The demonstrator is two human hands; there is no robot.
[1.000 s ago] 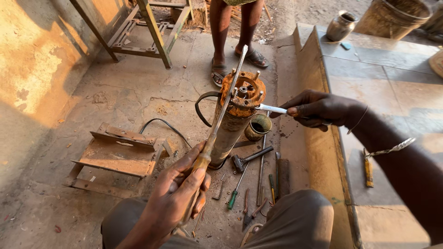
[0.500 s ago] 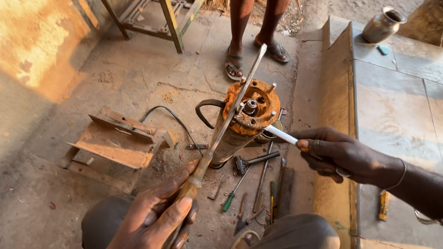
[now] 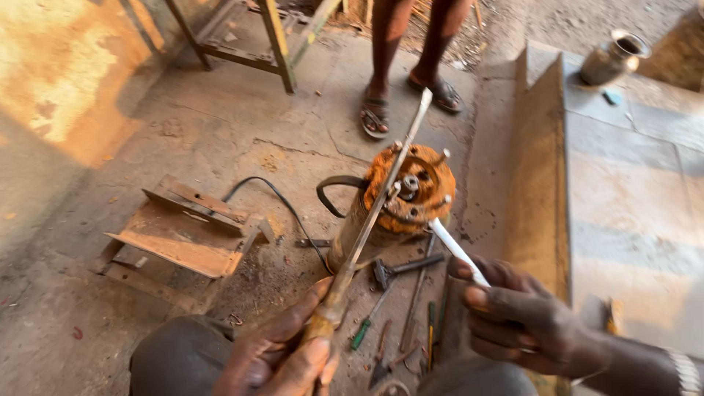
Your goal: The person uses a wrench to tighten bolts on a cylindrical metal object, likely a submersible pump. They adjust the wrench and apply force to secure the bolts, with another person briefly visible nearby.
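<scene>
A single head-worn camera looks steeply down and forward from close above the person's knees, over the dusty concrete floor [image 3: 220,147] towards the rusty orange cylindrical motor [image 3: 400,202]; another person's sandalled feet [image 3: 407,103] mark the frame's far edge.

The right hand [image 3: 528,323] is now lower and nearer to the person's body than one second ago, when it was raised beside the rusty motor [image 3: 400,202]. The white stick [image 3: 456,251] it holds now points up toward the motor's rim. The left hand [image 3: 282,356] is also lower, gripping the long rod [image 3: 374,213].
</scene>
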